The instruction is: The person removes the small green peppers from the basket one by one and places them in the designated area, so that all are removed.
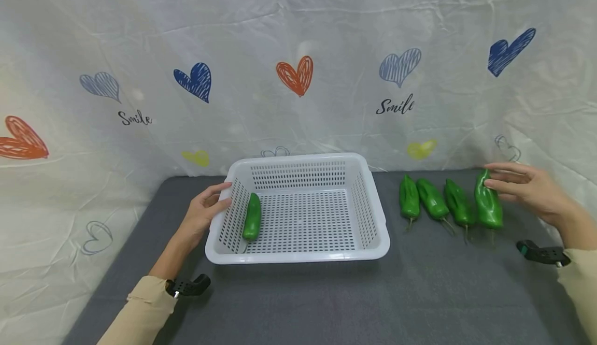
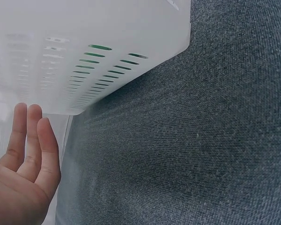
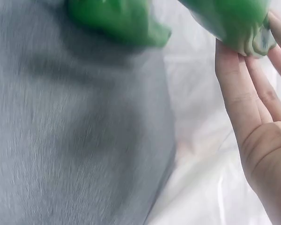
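Observation:
My right hand (image 1: 522, 184) pinches a long green pepper (image 1: 488, 205) by its upper end, at the right end of a row of peppers. In the right wrist view the held green pepper sits between thumb and fingers, lifted off the cloth. Three more green peppers (image 1: 431, 199) lie to its left, stems toward me. With thumb and forefinger touching the left rim, my left hand (image 1: 202, 213) rests at a white perforated plastic basket (image 1: 298, 256). Its other fingers extend fairly straight outside the basket wall in the left wrist view. One green pepper (image 1: 252, 218) lies inside, along the left wall.
A dark grey cloth (image 1: 298, 303) covers the table. Behind it hangs a white sheet (image 1: 242, 34) printed with hearts and "Smile". Each wrist wears a black camera strap (image 1: 188, 285); the right device (image 1: 543, 253) sits low over the cloth.

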Tool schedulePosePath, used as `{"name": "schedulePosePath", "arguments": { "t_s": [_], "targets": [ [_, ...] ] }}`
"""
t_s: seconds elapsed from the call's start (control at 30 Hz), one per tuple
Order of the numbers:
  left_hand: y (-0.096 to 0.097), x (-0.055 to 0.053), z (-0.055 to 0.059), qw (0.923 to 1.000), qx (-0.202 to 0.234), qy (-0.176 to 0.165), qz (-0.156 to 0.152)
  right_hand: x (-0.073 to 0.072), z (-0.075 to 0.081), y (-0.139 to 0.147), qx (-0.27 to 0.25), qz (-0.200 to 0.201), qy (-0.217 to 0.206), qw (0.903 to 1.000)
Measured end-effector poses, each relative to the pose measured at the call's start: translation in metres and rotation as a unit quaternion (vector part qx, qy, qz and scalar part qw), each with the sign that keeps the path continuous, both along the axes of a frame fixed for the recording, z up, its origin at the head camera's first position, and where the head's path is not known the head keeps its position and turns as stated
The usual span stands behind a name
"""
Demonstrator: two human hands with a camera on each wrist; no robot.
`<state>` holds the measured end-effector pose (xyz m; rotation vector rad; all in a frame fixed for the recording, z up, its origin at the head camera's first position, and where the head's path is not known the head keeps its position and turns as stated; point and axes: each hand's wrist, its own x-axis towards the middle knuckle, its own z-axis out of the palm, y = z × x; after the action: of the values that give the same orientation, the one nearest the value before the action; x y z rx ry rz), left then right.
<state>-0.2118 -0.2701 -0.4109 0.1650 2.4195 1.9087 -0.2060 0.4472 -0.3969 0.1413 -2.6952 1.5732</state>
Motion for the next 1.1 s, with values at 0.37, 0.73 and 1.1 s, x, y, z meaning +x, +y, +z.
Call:
{"name": "schedulePosePath", "arguments": {
  "t_s": [0.37, 0.73, 1.1],
  "targets": [
    [0.0, -0.001, 0.0, 1.0, 0.0, -0.006, 0.004, -0.007, -0.021, 0.023, -0.013, -0.01, 0.001, 0.9999],
    [0.0, -0.001, 0.0, 1.0, 0.0, -0.006, 0.003, -0.026, -0.03, 0.03, -0.075, 0.034, -0.037, 0.9959],
    [0.0, -0.001, -0.001, 1.0, 0.007, -0.003, -0.003, -0.034, -0.042, 0.033, -0.106, 0.057, -0.062, 0.9908]
  ]
}}
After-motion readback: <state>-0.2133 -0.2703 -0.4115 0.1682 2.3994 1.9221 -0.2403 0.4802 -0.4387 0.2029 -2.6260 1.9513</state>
